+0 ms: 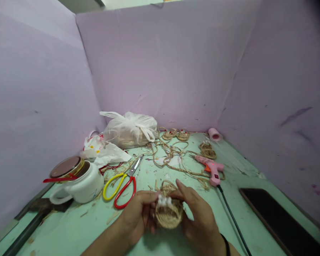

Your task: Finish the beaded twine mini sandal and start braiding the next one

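As left hand (137, 217), right hand (200, 220) grip it, tan twine basket (169, 216), white-trimmed

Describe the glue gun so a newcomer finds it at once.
On the green table, look right of the tangled jute cord. The glue gun lies there, a black cable trailing from it. It is the only pink pistol-shaped tool; the pink roll sits by the back wall.

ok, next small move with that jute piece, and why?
Probably press the white trim down onto the jute piece: left hand and right hand both cup it and meet at the trim on its top edge, and the glue gun lies unheld on the table.
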`<state>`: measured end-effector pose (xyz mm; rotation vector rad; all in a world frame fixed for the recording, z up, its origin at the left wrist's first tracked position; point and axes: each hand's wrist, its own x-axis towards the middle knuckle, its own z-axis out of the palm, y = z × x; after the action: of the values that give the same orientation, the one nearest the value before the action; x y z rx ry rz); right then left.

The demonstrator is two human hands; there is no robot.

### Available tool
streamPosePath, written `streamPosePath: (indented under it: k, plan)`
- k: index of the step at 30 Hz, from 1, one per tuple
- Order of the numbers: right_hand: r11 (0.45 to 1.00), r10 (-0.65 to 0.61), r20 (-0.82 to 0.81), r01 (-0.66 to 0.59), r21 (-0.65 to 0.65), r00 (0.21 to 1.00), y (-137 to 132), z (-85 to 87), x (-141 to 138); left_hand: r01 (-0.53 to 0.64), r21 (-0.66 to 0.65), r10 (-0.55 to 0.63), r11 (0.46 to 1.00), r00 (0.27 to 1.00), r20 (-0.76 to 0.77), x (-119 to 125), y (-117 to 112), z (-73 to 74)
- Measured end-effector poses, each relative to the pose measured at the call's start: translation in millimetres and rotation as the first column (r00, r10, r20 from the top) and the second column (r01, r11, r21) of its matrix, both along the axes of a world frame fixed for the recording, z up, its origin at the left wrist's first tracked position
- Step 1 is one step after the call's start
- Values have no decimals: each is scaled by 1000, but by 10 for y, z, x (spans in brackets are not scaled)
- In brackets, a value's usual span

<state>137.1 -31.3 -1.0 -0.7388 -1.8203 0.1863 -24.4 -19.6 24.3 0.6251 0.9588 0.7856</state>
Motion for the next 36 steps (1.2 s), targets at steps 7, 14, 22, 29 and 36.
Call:
streamPosePath:
  k: [7,14,22,29,36]
  plan:
    - [955,-212,-329,123,-271,920,-15,126,17,-86,110,94,990,992,-79,-33,39,-43]
    - [488,-407,-703,-512,-707,583,86,240,37,-36,145,49,989,995,-83,-2,43,-32]
    - [324,-272,-731,-656,-682,626,56,225,-15,-40,159,56,986,993,-101,16,6,-41]
    - [276,-286,-709,-653,-705,645,44,223,-31,-77,172,99,982,988,-119,17,24,-63]
    - [364,-313,-678,-575,-733,665,68,156,-21,-123,236,158,964,978,-136,-15,28,-39]
